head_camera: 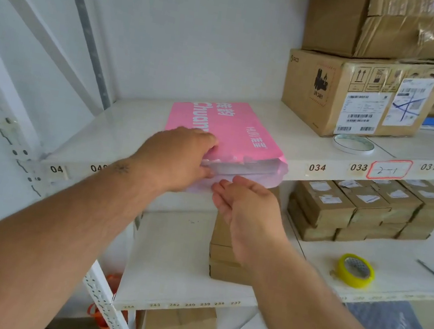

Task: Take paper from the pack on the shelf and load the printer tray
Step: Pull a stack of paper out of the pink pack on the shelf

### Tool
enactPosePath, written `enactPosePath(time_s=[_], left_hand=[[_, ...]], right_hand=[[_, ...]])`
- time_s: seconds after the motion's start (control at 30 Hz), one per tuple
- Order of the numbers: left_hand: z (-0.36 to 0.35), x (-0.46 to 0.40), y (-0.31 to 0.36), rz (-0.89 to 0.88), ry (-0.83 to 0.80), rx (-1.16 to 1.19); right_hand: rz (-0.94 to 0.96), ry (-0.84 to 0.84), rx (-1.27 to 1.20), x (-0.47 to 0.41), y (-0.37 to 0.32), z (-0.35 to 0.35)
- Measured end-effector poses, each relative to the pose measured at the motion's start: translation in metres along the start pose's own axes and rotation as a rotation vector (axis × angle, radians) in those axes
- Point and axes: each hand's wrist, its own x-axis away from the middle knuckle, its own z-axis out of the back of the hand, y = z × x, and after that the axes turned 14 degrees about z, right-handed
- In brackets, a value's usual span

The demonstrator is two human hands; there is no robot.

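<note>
A pink paper pack [232,127] with white lettering lies flat on the white upper shelf [136,129], its torn-open end facing me over the shelf's front edge. White sheets [237,169] show in that open end. My left hand [180,159] rests on the pack's near left corner, fingers curled over the wrapper and into the opening. My right hand [246,205] hovers just below and in front of the opening, palm up, fingers apart and holding nothing. No printer is in view.
Cardboard boxes [361,95] are stacked at the right of the upper shelf, with a clear tape roll [353,144] in front. The lower shelf holds small brown boxes [366,209], a yellow tape roll [356,270] and a box stack [225,253] under my right hand.
</note>
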Motion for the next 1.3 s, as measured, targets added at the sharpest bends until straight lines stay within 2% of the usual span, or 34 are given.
enactPosePath(time_s=[0.23,1.3], left_hand=[[0.006,-0.013,-0.010,0.028,-0.040,0.053],[0.006,-0.012,-0.014,-0.022,-0.018,0.032]], right_hand=[[-0.093,0.016,-0.119,-0.015,0.004,-0.007],[-0.009,0.015,-0.081,-0.025,0.026,-0.010]])
